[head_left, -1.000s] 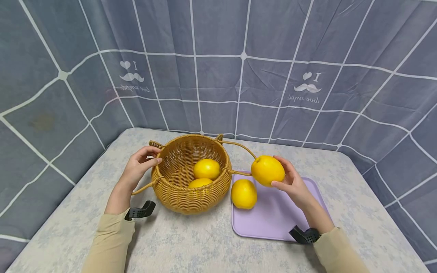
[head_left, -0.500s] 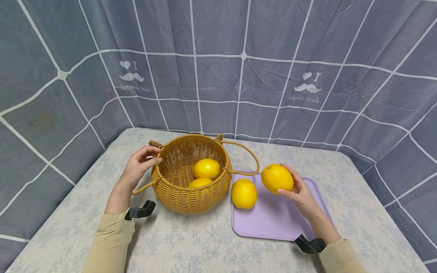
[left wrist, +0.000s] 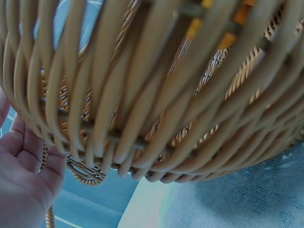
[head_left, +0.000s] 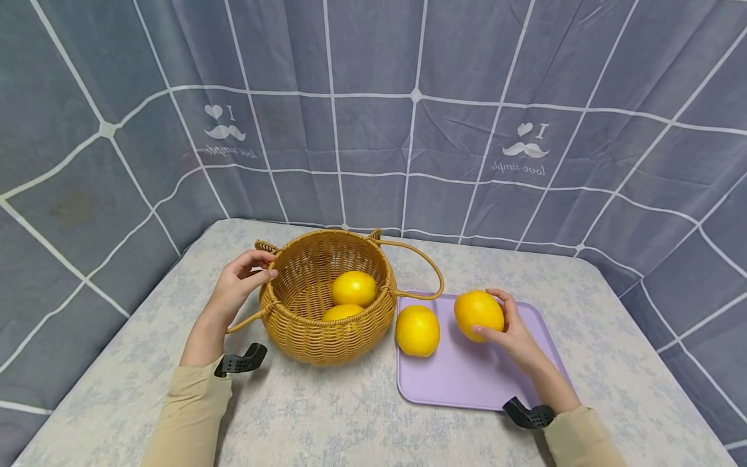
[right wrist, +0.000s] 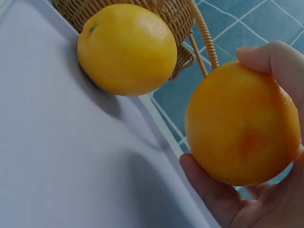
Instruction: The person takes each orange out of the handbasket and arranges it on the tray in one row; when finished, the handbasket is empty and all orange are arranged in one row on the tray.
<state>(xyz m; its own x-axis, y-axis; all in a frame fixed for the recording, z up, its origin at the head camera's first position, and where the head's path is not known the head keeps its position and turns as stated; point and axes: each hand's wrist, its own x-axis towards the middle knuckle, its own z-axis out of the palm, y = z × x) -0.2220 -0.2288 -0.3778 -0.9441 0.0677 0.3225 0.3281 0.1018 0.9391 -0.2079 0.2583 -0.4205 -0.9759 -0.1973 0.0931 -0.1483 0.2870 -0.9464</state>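
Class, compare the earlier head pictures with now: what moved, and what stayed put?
The right hand carried its yellow fruit rightward and lower in view, away from the wicker basket, without letting go. The left hand, basket, two fruits inside and another fruit on the purple tray stayed put.

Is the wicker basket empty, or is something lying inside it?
Not empty, but not full: the head view shows two yellow fruits inside the wicker basket, with bare weave beside them.

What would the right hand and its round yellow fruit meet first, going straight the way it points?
Probably the looped golden-brown wicker handle of the round golden-brown wicker basket, though depth is unclear.
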